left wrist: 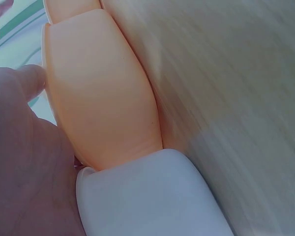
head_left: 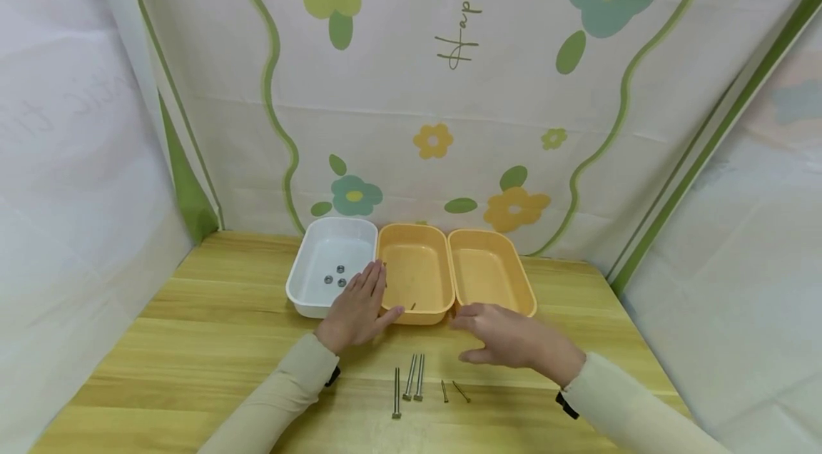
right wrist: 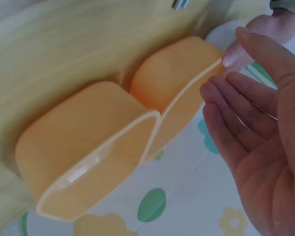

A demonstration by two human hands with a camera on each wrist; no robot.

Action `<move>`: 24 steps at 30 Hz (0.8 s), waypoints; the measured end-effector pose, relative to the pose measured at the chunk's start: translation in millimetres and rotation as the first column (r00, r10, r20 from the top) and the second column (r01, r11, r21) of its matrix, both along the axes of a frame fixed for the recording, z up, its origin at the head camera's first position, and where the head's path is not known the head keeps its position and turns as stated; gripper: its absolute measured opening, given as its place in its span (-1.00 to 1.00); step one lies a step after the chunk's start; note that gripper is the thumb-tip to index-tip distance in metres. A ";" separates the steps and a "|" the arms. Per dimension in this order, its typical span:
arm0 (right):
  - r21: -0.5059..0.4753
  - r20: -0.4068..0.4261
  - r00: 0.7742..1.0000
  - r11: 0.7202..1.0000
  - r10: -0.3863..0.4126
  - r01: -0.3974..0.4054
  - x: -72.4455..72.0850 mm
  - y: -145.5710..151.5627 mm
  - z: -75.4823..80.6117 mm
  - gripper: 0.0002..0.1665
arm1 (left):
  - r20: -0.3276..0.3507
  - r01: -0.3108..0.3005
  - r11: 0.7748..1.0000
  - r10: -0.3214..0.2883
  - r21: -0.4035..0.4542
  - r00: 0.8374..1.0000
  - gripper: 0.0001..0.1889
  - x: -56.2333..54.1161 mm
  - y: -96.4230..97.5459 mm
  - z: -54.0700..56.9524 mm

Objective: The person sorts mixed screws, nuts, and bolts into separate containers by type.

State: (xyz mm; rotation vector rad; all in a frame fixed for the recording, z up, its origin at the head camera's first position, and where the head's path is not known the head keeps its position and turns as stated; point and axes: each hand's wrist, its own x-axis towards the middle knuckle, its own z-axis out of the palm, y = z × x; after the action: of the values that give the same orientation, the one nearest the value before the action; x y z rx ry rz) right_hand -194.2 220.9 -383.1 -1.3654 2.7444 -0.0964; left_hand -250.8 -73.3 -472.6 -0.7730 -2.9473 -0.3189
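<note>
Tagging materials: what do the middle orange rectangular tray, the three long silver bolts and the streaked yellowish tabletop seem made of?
Middle orange tray: probably moulded plastic, smooth and satin; even colour, rounded corners, soft highlights.
Silver bolts: likely steel, bare or plated; grey metallic sheen.
Tabletop: wood or wood-look laminate, smooth; grain shows, but cannot settle which.

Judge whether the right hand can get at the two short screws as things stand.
Probably yes: the right hand looks empty, and the two short screws lie uncovered nearby, with nothing visible between.
</note>
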 end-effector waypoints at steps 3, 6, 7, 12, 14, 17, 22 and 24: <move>0.004 0.040 0.999 1.000 -0.007 0.007 6.2 2.4 -6.2 -0.49 | 0.002 0.003 1.000 -0.003 -0.005 1.000 -0.05 -0.1 -0.2 0.0; 0.019 0.056 0.998 1.000 -0.018 0.017 11.1 4.5 -13.7 -0.51 | 0.008 0.005 1.000 -0.005 -0.002 1.000 -0.05 0.2 -0.4 0.5; 0.022 0.065 0.998 1.000 -0.024 0.022 12.5 5.1 -16.8 -0.51 | 0.013 0.005 1.000 -0.005 -0.004 1.000 -0.05 0.3 -0.5 0.7; 0.052 0.081 0.995 0.997 -0.058 0.054 17.8 7.0 -32.3 -0.52 | 0.013 0.005 1.000 -0.005 -0.002 1.000 -0.05 0.7 -0.1 1.6; 0.054 0.068 0.996 0.997 -0.050 0.046 19.1 7.8 -39.5 -0.54 | 0.007 0.003 1.000 -0.003 -0.010 1.000 -0.05 0.4 0.3 1.7; 0.034 0.053 0.998 0.999 -0.022 0.020 21.4 10.1 -50.5 -0.56 | 0.001 0.004 1.000 -0.004 -0.002 1.000 -0.05 0.2 0.6 1.4; -0.014 0.060 0.998 1.000 -0.018 0.019 26.1 13.7 -67.2 -0.65 | 0.002 0.006 1.000 -0.006 -0.001 1.000 -0.05 0.1 0.7 1.2; -0.026 0.078 0.996 0.999 -0.037 0.039 27.7 14.5 -72.3 -0.68 | 0.000 0.006 1.000 -0.006 -0.002 1.000 -0.05 0.0 0.7 1.1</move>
State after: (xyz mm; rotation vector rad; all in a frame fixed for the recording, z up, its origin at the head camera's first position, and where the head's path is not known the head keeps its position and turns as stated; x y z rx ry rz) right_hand -166.5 235.4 -455.4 -1.2876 2.7157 -0.1854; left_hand -250.8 -72.6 -471.5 -0.7815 -2.9464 -0.3171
